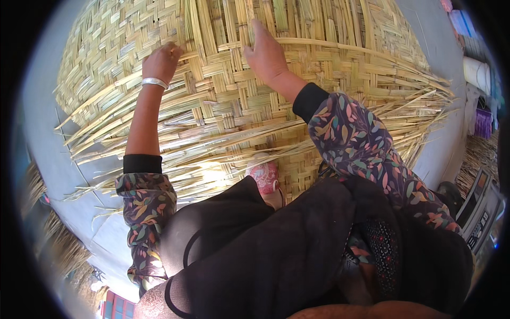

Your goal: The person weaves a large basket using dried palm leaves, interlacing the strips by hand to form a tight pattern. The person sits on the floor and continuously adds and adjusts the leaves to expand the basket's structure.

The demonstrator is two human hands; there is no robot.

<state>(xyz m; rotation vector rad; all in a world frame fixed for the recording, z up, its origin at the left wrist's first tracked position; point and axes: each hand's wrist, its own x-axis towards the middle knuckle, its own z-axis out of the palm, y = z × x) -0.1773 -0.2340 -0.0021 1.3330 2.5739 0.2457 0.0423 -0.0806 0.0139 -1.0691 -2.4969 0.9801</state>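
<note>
A large woven mat (228, 101) of yellow-green split reed strips spreads before me, partly under my foot. My left hand (161, 64), with a pale bangle at the wrist, lies at the mat's left middle. Its fingers are curled down on a reed strip (192, 55) that runs crosswise, and the fingertips are partly hidden. Right of it, my right hand (267, 57) rests on the lengthwise strips, thumb and a finger apart and stretched out. Its other fingers are mostly hidden. A long crosswise strip (319, 42) passes beside this hand toward the right edge.
Loose strip ends (419, 98) fan out at both sides of the mat over the grey floor (50, 127). My patterned pink sock (264, 175) shows on the near part. At right stand a white bucket (476, 74), a purple basket (482, 123) and a grey device (478, 212).
</note>
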